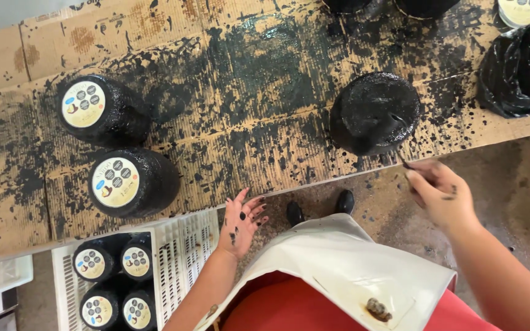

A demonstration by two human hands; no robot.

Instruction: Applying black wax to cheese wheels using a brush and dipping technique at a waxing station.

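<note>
Head view: the right hand pinches a thin brush handle, its tip at the freshly black-coated round wheel on the paint-spattered cardboard tabletop. The left hand hangs open and empty, fingers paint-smeared. 2 labelled black wheels look finished; 4 more fill the white plastic crate.

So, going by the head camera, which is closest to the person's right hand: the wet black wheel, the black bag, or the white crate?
1. Wet black wheel, just above the right hand on the cardboard.
2. Black bag, upper right corner.
3. White crate, far left, beside the left hand.
</note>
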